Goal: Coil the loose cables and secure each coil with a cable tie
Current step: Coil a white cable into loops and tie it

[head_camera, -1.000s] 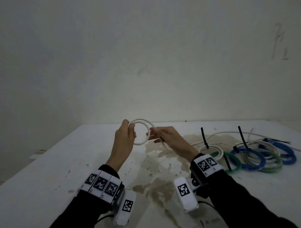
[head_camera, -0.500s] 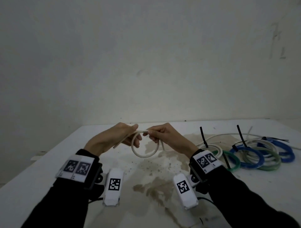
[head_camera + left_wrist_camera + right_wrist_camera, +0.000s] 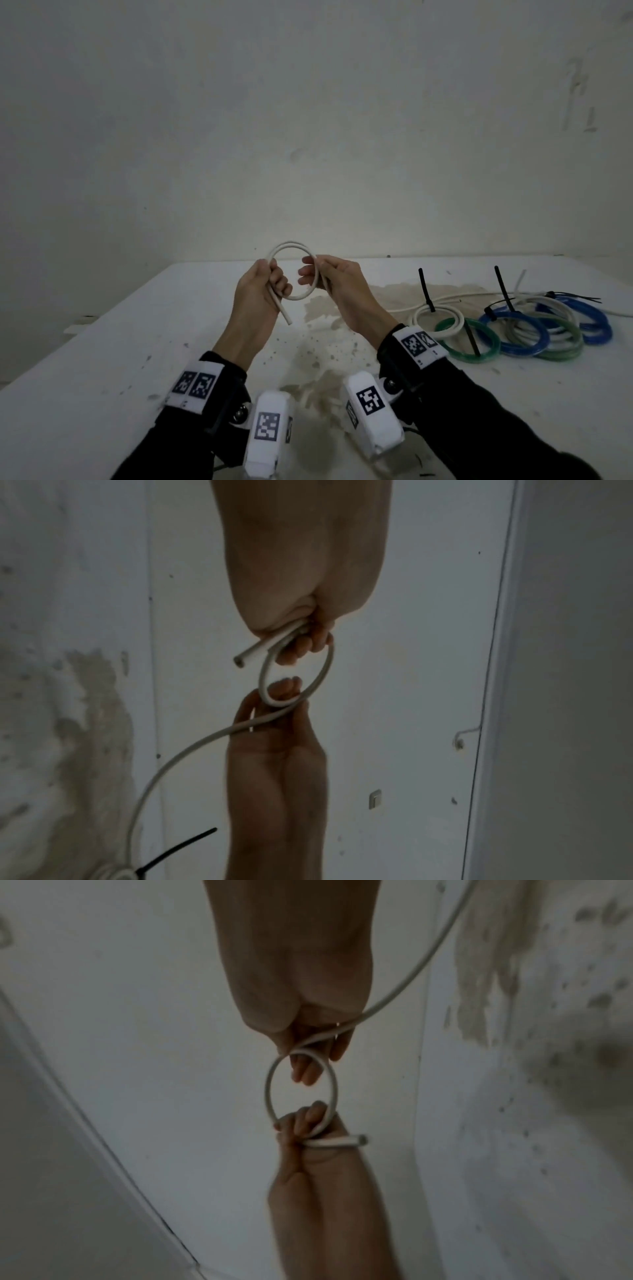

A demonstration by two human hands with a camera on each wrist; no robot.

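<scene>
L hand (image 3: 261,295) & R hand (image 3: 337,281) grips both tight round white cable (image 3: 291,245) loop.

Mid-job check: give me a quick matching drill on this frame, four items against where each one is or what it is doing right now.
Items:
1. left hand
2. right hand
3. green coil
4. cut end of the white cable

States:
A. lies on the table with a black cable tie across it
B. pokes out below a fist, in the air
C. grips the loop together with the short free end
D. pinches the loop where the long run leads off to the table

Pairs: 1-C, 2-D, 3-A, 4-B
</scene>
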